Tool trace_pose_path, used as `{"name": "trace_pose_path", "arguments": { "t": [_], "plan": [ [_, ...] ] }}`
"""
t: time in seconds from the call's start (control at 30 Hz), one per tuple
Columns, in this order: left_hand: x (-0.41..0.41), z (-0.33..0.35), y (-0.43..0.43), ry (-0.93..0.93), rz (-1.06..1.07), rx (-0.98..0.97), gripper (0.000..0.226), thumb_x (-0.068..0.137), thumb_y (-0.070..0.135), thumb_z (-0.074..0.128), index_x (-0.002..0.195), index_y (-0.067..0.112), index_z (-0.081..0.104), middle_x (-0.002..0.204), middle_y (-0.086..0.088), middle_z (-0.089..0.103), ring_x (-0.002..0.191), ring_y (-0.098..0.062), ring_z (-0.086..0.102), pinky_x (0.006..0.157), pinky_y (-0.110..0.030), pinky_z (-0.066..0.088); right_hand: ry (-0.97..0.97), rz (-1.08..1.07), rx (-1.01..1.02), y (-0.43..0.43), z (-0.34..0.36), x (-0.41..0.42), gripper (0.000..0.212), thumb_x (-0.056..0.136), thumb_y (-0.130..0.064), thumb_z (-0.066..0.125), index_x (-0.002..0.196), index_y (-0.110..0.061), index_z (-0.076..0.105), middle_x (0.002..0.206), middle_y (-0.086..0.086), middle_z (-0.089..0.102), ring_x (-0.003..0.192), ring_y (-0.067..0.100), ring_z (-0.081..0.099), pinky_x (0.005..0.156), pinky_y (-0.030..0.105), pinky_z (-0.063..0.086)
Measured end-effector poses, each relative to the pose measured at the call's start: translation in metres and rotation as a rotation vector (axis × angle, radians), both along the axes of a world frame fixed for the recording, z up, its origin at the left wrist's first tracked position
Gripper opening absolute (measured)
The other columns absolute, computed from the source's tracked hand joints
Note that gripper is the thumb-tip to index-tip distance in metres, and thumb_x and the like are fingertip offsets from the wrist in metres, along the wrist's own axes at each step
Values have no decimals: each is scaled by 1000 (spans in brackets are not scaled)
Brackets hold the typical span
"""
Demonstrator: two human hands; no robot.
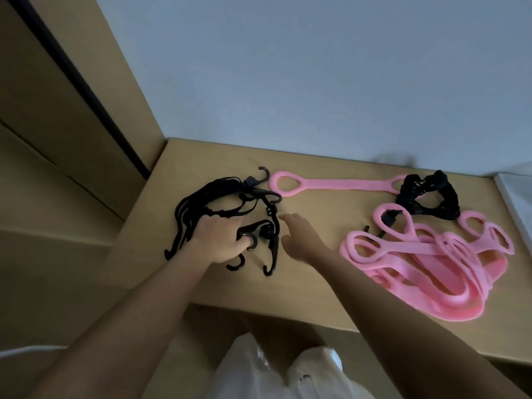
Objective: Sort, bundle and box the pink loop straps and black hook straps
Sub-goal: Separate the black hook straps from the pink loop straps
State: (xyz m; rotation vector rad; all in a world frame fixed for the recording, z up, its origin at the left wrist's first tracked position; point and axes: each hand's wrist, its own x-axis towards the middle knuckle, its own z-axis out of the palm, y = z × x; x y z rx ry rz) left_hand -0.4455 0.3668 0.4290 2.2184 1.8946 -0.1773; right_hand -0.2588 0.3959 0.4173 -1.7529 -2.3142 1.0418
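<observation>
Two black hook-strap lots: loose tangle at 9 o'clock, gripped by left hand; tied bundle at 2. One pink strap flat at 12. Pink heap at 4, count unclear. Right hand fingers straight, empty, just beside tangle.

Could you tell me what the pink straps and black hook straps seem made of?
Pink straps: likely soft silicone or rubber, matte; they lie in limp curves, moulded in one piece. Black straps: thin cords, perhaps elastic, loosely bent. Hooks: rigid, probably plastic, faint sheen; the dim light leaves it open.
</observation>
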Motion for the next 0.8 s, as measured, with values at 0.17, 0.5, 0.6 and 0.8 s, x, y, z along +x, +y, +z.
{"name": "trace_pose_path", "arguments": {
  "t": [0.17,0.5,0.6,0.8],
  "plan": [
    [-26,-3,-4,87,197,3,40,90,43,40,116,16,53,108,-4,59,101,-24,51,83,-37,37,3,83,-47,-2,-3,-43,60,86,-1,47,143,-15,34,145,7,40,133,24,36,107,34,34],
    [32,10,43,107,-23,190,30,92,29,39,113,12,53,111,-5,59,101,-23,53,81,-35,37,23,-117,34,14,4,-2,48,89,-5,44,137,-9,41,139,7,43,129,23,38,103,29,32],
    [74,5,61,49,-125,194,30,91,27,40,113,11,53,104,-5,60,91,-22,55,71,-31,37,22,-191,52,23,6,32,43,89,-6,45,132,-8,46,135,8,45,126,23,40,101,28,33],
    [174,9,86,-197,-177,171,27,87,21,47,111,12,57,105,-7,64,95,-28,59,67,-29,33,32,-353,45,39,13,121,39,89,-5,46,128,-7,50,132,8,48,110,25,51,91,30,38]
  ]
}}
